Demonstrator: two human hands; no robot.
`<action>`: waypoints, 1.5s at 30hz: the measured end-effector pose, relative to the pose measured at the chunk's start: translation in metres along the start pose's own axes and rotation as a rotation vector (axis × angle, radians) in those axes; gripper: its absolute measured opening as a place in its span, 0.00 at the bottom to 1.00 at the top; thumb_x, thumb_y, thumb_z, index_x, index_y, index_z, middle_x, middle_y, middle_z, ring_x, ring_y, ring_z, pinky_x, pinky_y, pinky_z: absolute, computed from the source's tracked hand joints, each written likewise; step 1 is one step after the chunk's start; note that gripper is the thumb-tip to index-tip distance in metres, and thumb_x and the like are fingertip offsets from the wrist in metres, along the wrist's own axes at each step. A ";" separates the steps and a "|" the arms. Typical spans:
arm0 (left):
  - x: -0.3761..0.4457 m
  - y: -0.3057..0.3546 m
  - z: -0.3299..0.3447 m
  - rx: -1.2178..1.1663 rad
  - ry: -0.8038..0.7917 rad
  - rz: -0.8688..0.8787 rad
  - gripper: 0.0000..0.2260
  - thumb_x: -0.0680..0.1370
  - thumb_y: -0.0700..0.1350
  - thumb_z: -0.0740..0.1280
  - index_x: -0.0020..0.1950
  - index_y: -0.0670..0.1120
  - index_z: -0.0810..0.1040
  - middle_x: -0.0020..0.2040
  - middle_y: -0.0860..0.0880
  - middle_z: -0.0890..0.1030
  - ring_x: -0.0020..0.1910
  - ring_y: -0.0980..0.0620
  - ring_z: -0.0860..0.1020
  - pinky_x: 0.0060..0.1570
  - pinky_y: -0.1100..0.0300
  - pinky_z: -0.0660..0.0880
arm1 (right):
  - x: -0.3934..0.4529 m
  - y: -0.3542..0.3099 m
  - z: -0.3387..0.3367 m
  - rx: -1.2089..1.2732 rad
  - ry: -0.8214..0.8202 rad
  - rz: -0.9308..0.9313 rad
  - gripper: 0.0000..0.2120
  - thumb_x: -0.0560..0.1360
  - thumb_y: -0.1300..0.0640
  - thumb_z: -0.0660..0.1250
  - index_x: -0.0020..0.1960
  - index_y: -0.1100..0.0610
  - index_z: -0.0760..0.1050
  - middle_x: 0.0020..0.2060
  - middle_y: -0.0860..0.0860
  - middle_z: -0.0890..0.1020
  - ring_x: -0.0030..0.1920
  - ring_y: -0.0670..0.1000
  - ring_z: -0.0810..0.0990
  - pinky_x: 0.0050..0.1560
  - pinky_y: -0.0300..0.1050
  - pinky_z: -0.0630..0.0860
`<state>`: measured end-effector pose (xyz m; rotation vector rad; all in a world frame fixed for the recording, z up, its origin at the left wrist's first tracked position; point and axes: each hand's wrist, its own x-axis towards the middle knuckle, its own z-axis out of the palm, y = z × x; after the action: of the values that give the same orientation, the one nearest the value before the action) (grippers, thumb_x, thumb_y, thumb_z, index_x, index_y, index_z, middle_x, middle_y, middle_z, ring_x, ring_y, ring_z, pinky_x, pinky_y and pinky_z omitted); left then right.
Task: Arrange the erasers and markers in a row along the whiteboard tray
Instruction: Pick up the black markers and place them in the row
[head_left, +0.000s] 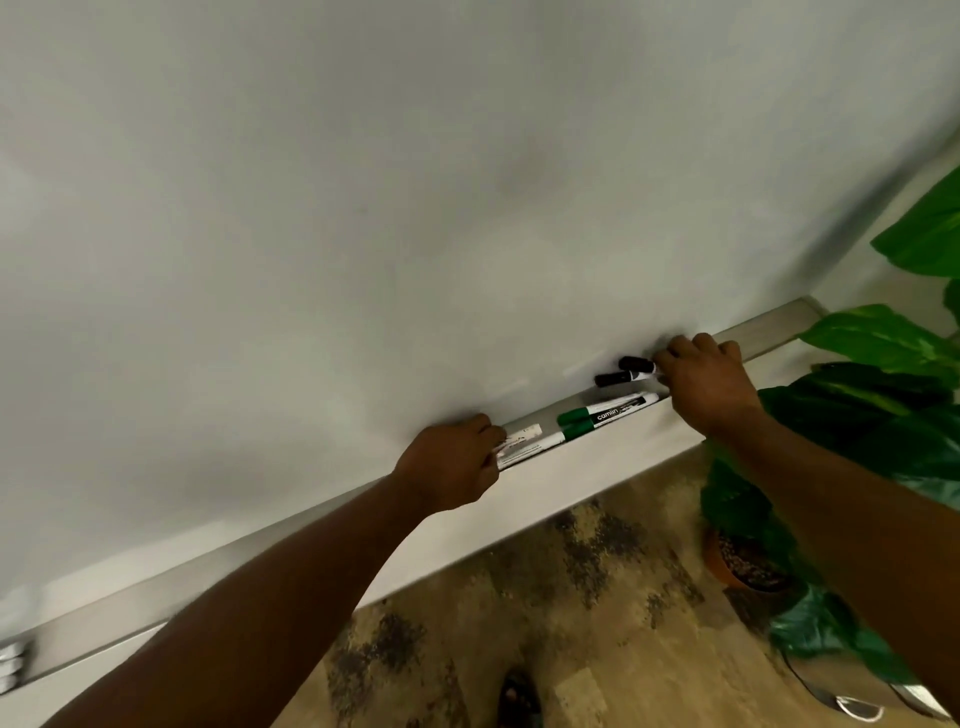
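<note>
Two green-capped white markers lie in the grey whiteboard tray (769, 325). One green marker (608, 413) lies free in the middle. The other green marker (545, 440) has its tail under my left hand (449, 462), whose fingers are closed on it. My right hand (704, 376) holds two black-capped markers (626, 370) just above the tray against the whiteboard (415, 208), caps pointing left. No eraser shows near the hands.
A large-leafed green plant (883, 395) in a terracotta pot (737, 564) stands on the floor at the right, close under my right arm. Several marker ends (11, 665) show at the tray's far left edge. Patterned flooring lies below.
</note>
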<state>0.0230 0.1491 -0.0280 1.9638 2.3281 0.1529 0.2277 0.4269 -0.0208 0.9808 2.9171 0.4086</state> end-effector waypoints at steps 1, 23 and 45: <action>-0.004 -0.001 0.000 -0.008 -0.010 -0.009 0.15 0.76 0.51 0.60 0.61 0.50 0.74 0.52 0.49 0.77 0.42 0.44 0.79 0.36 0.54 0.74 | -0.002 -0.002 -0.003 0.008 0.036 -0.006 0.13 0.73 0.60 0.67 0.57 0.53 0.76 0.51 0.54 0.78 0.51 0.59 0.74 0.49 0.53 0.68; -0.210 -0.095 -0.021 0.042 -0.055 -0.454 0.26 0.75 0.39 0.61 0.73 0.52 0.65 0.65 0.49 0.70 0.49 0.43 0.79 0.43 0.51 0.76 | -0.035 -0.278 -0.101 0.225 0.269 -0.685 0.11 0.72 0.55 0.71 0.53 0.54 0.78 0.46 0.53 0.82 0.47 0.59 0.78 0.45 0.52 0.74; -0.383 -0.158 -0.018 0.099 -0.063 -0.731 0.20 0.76 0.36 0.58 0.68 0.47 0.69 0.57 0.46 0.76 0.46 0.41 0.80 0.34 0.53 0.70 | -0.083 -0.514 -0.158 0.287 0.139 -0.859 0.14 0.69 0.64 0.67 0.54 0.54 0.77 0.45 0.52 0.81 0.44 0.57 0.78 0.43 0.49 0.73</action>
<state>-0.0698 -0.2555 -0.0292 1.0066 2.8622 -0.0806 -0.0265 -0.0536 -0.0056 -0.3608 3.1921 0.0047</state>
